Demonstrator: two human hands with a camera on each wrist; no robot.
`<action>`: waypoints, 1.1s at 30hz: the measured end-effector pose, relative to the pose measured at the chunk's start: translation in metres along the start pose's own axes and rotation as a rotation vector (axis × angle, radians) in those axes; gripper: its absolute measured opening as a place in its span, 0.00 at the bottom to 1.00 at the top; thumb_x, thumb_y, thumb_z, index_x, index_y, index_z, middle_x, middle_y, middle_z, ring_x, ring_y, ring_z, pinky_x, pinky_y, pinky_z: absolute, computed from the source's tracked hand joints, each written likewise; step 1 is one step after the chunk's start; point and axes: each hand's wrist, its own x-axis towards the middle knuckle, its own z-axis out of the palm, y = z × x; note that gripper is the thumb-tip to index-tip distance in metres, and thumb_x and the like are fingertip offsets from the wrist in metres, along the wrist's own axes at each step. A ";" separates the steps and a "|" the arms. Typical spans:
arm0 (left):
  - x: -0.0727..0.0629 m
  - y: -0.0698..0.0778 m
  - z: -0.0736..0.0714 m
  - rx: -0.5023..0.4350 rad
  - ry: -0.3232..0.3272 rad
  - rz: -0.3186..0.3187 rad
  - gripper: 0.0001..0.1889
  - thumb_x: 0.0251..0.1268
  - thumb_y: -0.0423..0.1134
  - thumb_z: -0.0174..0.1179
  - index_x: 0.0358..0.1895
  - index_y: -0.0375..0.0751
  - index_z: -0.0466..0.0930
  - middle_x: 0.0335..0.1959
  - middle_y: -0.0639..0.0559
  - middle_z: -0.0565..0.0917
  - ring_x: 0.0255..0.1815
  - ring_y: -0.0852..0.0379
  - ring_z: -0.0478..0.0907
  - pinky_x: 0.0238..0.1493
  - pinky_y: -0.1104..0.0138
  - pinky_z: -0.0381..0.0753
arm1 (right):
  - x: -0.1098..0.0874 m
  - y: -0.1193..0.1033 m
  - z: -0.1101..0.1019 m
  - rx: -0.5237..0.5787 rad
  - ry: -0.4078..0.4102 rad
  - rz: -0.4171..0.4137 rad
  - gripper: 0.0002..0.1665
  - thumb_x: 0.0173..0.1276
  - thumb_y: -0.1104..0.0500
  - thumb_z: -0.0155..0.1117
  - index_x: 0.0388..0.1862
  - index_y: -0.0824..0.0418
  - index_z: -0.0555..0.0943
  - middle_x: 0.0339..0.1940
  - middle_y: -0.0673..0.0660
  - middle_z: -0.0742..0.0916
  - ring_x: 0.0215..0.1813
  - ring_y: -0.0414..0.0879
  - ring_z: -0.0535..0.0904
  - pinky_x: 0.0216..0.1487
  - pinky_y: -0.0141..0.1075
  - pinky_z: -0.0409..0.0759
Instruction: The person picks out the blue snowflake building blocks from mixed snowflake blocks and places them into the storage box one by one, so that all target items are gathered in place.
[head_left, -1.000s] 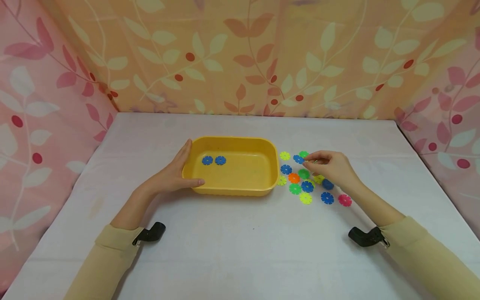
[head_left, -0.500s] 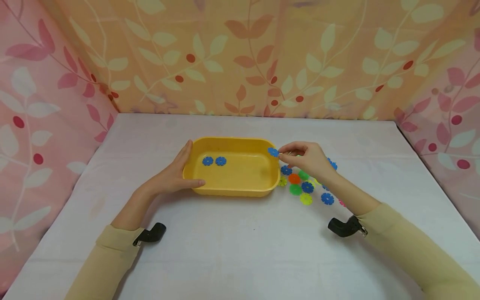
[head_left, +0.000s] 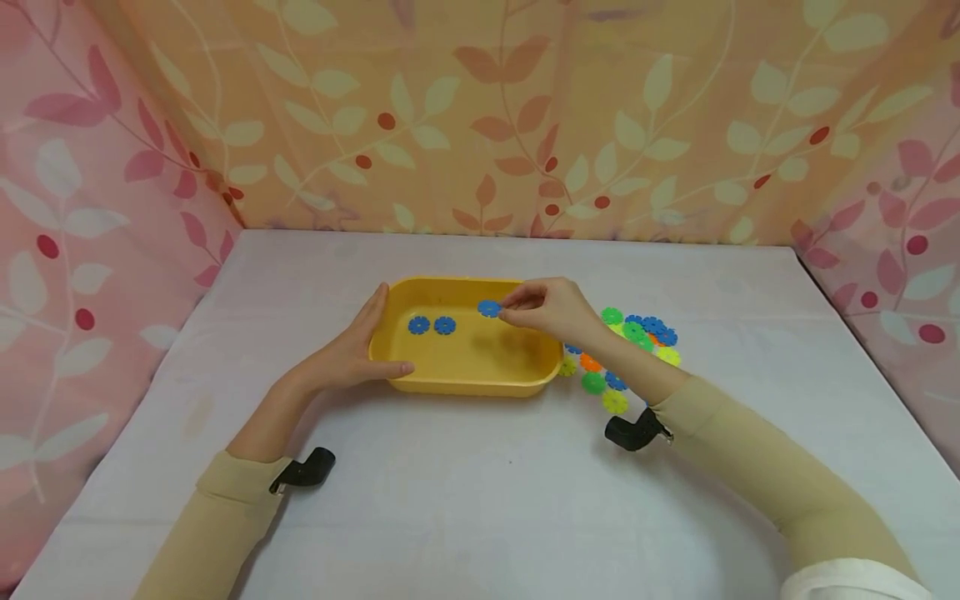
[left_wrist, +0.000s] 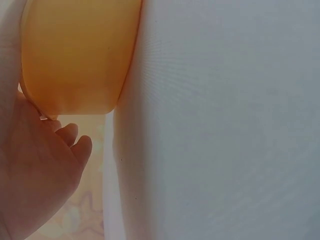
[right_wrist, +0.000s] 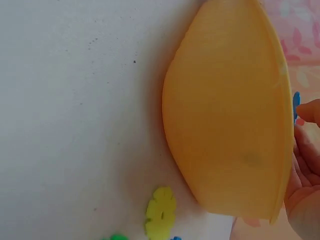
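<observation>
A yellow plastic basin [head_left: 465, 387] stands on the white-covered table. My left hand [head_left: 348, 346] holds its left end, thumb over the front rim and fingers along the back left; the left wrist view shows the hand [left_wrist: 45, 165] around the basin's end wall [left_wrist: 80, 60]. My right hand [head_left: 555, 312] reaches over the basin's right side, pinching a blue notched snowflake disc [head_left: 489, 309] between thumb and fingertips. In the right wrist view that disc [right_wrist: 296, 102] shows just past the basin's rim. Two more blue discs [head_left: 445, 326] lie side by side inside, towards the left.
Right of the basin, partly behind my right forearm, lie several loose snowflake discs in green [head_left: 593, 382], yellow [head_left: 615, 402], orange [head_left: 591, 362] and blue [head_left: 654, 325]. Patterned curtains [head_left: 420, 167] hang behind the table and along its sides.
My right hand has lifted a blue disc from the loose ones and carried it left, over the rim and above the basin. The left hand keeps its place on the basin.
</observation>
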 end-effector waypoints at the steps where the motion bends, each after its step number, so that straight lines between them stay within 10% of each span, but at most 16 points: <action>1: 0.000 0.000 0.000 -0.003 -0.001 -0.001 0.65 0.55 0.53 0.71 0.77 0.48 0.22 0.79 0.53 0.27 0.78 0.52 0.27 0.74 0.47 0.37 | 0.003 -0.001 0.002 -0.023 -0.004 -0.010 0.14 0.60 0.51 0.74 0.41 0.56 0.87 0.34 0.49 0.89 0.37 0.45 0.83 0.42 0.37 0.81; 19: 0.000 0.001 -0.001 0.006 -0.009 -0.020 0.65 0.55 0.55 0.70 0.77 0.49 0.22 0.79 0.54 0.27 0.78 0.52 0.27 0.74 0.47 0.38 | 0.042 0.003 0.030 -0.364 -0.158 -0.042 0.09 0.58 0.53 0.74 0.33 0.57 0.88 0.24 0.48 0.86 0.26 0.42 0.78 0.30 0.31 0.76; 33: 0.000 0.000 0.000 0.009 -0.008 -0.012 0.65 0.54 0.55 0.71 0.77 0.48 0.22 0.79 0.53 0.27 0.78 0.53 0.27 0.74 0.47 0.39 | 0.049 0.003 0.036 -0.464 -0.165 -0.024 0.10 0.59 0.53 0.75 0.35 0.58 0.88 0.28 0.49 0.87 0.36 0.45 0.78 0.43 0.34 0.76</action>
